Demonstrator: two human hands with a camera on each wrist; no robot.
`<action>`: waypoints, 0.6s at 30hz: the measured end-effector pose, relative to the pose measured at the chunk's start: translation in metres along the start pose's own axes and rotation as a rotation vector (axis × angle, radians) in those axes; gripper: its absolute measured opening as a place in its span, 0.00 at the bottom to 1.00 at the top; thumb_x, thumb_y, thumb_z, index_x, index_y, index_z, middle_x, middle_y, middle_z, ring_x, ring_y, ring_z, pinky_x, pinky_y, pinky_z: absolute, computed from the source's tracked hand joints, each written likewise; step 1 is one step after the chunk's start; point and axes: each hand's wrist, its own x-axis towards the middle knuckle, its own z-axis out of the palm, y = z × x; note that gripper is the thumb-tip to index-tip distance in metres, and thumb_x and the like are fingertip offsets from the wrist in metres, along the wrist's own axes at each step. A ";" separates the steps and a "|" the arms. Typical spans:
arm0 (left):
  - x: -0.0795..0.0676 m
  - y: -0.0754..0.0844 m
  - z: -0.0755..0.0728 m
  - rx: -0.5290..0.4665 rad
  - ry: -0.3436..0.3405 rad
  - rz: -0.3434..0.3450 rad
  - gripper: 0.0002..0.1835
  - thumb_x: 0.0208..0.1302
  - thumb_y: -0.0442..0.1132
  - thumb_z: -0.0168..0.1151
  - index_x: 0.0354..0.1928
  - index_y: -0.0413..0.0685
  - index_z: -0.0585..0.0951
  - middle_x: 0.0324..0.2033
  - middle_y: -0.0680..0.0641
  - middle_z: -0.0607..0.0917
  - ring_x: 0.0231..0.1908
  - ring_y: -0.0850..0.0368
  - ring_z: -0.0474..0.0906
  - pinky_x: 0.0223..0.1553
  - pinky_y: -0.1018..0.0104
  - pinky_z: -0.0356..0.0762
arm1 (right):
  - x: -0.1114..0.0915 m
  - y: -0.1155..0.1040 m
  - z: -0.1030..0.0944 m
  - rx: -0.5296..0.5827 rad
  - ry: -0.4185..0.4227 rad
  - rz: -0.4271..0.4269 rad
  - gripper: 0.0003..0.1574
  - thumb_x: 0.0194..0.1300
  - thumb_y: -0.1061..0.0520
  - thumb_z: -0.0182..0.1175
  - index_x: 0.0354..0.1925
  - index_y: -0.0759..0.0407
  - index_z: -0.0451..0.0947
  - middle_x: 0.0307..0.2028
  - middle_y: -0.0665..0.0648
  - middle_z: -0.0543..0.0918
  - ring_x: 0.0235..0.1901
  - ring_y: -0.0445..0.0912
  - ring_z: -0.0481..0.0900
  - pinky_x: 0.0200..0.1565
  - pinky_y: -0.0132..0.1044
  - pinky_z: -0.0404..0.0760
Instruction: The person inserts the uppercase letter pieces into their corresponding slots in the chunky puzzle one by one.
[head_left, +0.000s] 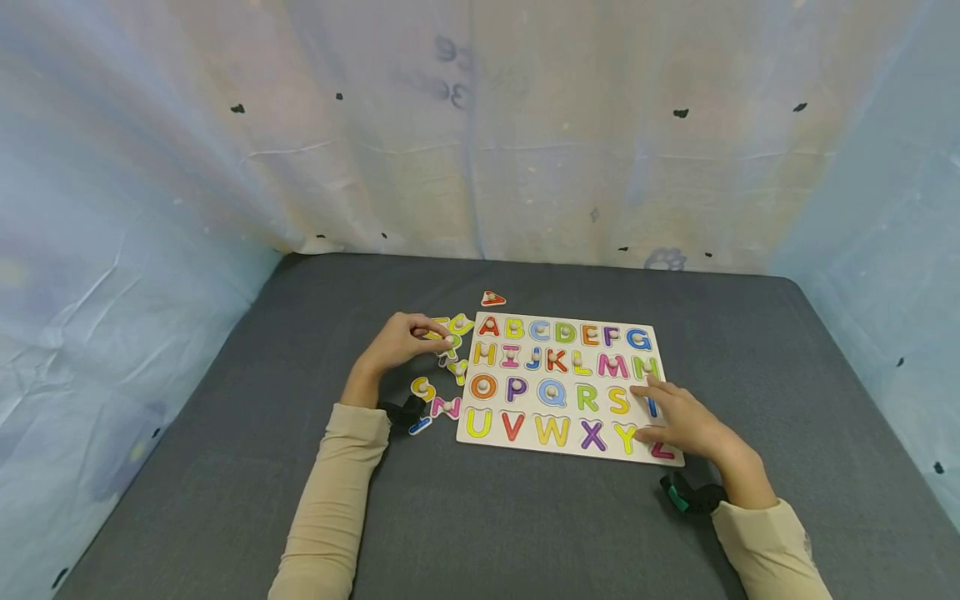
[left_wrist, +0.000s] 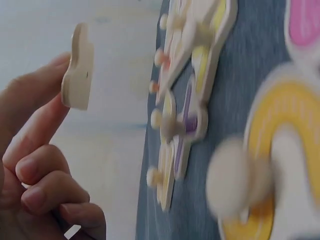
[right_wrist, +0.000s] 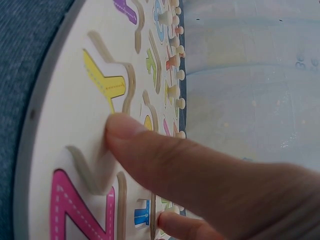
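A wooden alphabet puzzle board (head_left: 525,443) lies on the table. My left hand (head_left: 405,340) pinches a small wooden letter piece (left_wrist: 78,70) between thumb and fingers, raised over loose pieces left of the board. The left wrist view shows the piece nearly edge-on; its face looks green in the head view, but which letter is unclear. My right hand (head_left: 686,419) rests on the board's right side, fingers spread. Its thumb touches the board beside the yellow Y recess (right_wrist: 107,82), above the pink Z recess (right_wrist: 60,200). Knobbed letters fill the upper rows; the bottom row shows recesses without knobs.
Loose letters lie left of the board: a yellow Y (head_left: 459,371), a yellow S (head_left: 423,388), a pink piece (head_left: 446,407) and a blue one (head_left: 420,427). A red V-shaped piece (head_left: 492,298) lies behind the board. Grey cloth (head_left: 525,533) covers the table; curtains surround it.
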 end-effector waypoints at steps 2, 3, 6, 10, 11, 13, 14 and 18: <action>0.001 0.005 0.004 -0.010 -0.002 0.015 0.11 0.57 0.42 0.70 0.39 0.44 0.87 0.16 0.54 0.61 0.20 0.60 0.57 0.30 0.68 0.61 | 0.000 0.000 0.000 0.003 -0.001 -0.001 0.47 0.53 0.47 0.71 0.65 0.66 0.67 0.68 0.78 0.58 0.62 0.75 0.61 0.55 0.67 0.69; 0.002 0.007 0.006 -0.016 -0.002 0.019 0.11 0.57 0.42 0.70 0.39 0.44 0.87 0.17 0.54 0.61 0.21 0.60 0.56 0.30 0.68 0.60 | 0.000 0.000 0.000 0.004 -0.002 0.001 0.47 0.53 0.47 0.71 0.66 0.66 0.66 0.68 0.78 0.57 0.62 0.75 0.61 0.55 0.67 0.70; 0.004 0.015 0.014 -0.048 -0.004 0.013 0.11 0.57 0.42 0.70 0.40 0.43 0.87 0.16 0.53 0.61 0.20 0.59 0.57 0.29 0.69 0.61 | 0.000 -0.001 -0.001 0.008 -0.004 0.003 0.47 0.54 0.47 0.71 0.66 0.66 0.66 0.69 0.78 0.57 0.62 0.74 0.61 0.56 0.66 0.69; 0.005 0.027 0.025 -0.094 -0.005 0.009 0.11 0.58 0.41 0.70 0.40 0.43 0.87 0.16 0.53 0.59 0.20 0.59 0.56 0.28 0.69 0.62 | -0.001 -0.002 -0.002 0.010 -0.007 0.006 0.48 0.53 0.47 0.71 0.66 0.66 0.66 0.69 0.78 0.57 0.62 0.74 0.61 0.56 0.67 0.68; 0.006 0.029 0.028 -0.100 -0.004 0.013 0.11 0.58 0.41 0.70 0.40 0.43 0.87 0.16 0.53 0.59 0.20 0.59 0.56 0.27 0.70 0.61 | -0.001 -0.002 -0.002 0.010 -0.007 0.007 0.48 0.53 0.47 0.71 0.66 0.66 0.66 0.69 0.78 0.57 0.62 0.75 0.60 0.56 0.67 0.69; 0.006 0.035 0.035 -0.109 -0.001 0.012 0.11 0.58 0.41 0.70 0.39 0.43 0.87 0.17 0.53 0.60 0.20 0.60 0.56 0.26 0.70 0.60 | -0.001 -0.002 -0.001 0.011 -0.007 0.010 0.48 0.53 0.47 0.71 0.66 0.66 0.66 0.69 0.78 0.57 0.62 0.75 0.60 0.56 0.67 0.69; 0.006 0.037 0.038 -0.120 -0.002 0.013 0.11 0.58 0.41 0.70 0.40 0.43 0.87 0.17 0.52 0.60 0.20 0.60 0.55 0.26 0.71 0.59 | -0.001 -0.002 -0.001 0.011 -0.006 0.012 0.48 0.53 0.47 0.71 0.66 0.66 0.66 0.69 0.78 0.57 0.62 0.75 0.60 0.56 0.67 0.69; 0.005 0.046 0.052 -0.173 0.010 -0.014 0.11 0.58 0.42 0.70 0.40 0.43 0.87 0.16 0.52 0.58 0.19 0.60 0.52 0.23 0.71 0.54 | 0.000 -0.002 0.001 0.019 0.001 0.008 0.48 0.52 0.47 0.71 0.65 0.66 0.67 0.69 0.78 0.57 0.62 0.74 0.61 0.56 0.67 0.69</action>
